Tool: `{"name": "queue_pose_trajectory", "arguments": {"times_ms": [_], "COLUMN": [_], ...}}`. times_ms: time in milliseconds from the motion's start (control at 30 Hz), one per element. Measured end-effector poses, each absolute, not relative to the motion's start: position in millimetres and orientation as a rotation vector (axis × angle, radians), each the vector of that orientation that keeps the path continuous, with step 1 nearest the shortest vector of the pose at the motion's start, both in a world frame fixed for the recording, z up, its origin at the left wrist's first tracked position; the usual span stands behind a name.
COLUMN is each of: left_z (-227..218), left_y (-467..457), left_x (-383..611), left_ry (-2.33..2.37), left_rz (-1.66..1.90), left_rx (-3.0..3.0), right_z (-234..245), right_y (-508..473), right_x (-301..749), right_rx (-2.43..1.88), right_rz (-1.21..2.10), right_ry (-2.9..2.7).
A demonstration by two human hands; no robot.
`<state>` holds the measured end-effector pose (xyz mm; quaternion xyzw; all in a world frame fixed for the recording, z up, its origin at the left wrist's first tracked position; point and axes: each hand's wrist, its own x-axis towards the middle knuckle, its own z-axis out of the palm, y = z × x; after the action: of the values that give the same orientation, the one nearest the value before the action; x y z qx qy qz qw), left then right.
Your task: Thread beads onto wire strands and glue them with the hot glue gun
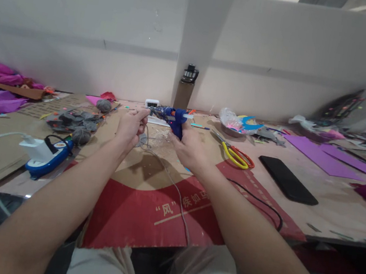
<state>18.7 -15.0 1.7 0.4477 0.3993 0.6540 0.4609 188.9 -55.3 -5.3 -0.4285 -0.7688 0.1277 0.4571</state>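
My right hand is wrapped around the handle of a blue hot glue gun, held above the table with its nozzle pointing left. A whitish glue stick sticks out of its back end. Close to the nozzle, my left hand is closed in a pinch on grey yarn. The strand hangs from near those fingers and runs down over the red and brown cardboard. A small dark piece at the left fingertips is too small to make out.
Scissors and a black phone lie to the right, beside purple sheets. A bottle stands against the back panel. On the left are a blue power strip, grey yarn pieces and purple material. Behind sits a bowl.
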Motion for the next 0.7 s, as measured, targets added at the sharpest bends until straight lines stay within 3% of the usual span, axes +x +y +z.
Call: {"name": "queue_pose_trajectory", "arguments": {"times_ms": [233, 500, 700], "left_z": [0.9, 2.4, 5.1], "left_y": [-13.0, -13.4, -21.1], "left_x": [17.5, 16.5, 25.5], "left_ry": [0.970, 0.990, 1.031], "left_rz": [1.615, 1.624, 1.672], "left_rx": [1.102, 1.031, 1.088], "right_z": [-8.4, -2.5, -27.2], "right_y": [-52.5, -41.0, -4.3], "right_x": [189.4, 202.6, 231.1], "right_rx": [-1.088, -0.875, -1.267], "right_rz": [0.393, 1.112, 1.090], "right_ry": [-1.810, -1.335, -1.289]}}
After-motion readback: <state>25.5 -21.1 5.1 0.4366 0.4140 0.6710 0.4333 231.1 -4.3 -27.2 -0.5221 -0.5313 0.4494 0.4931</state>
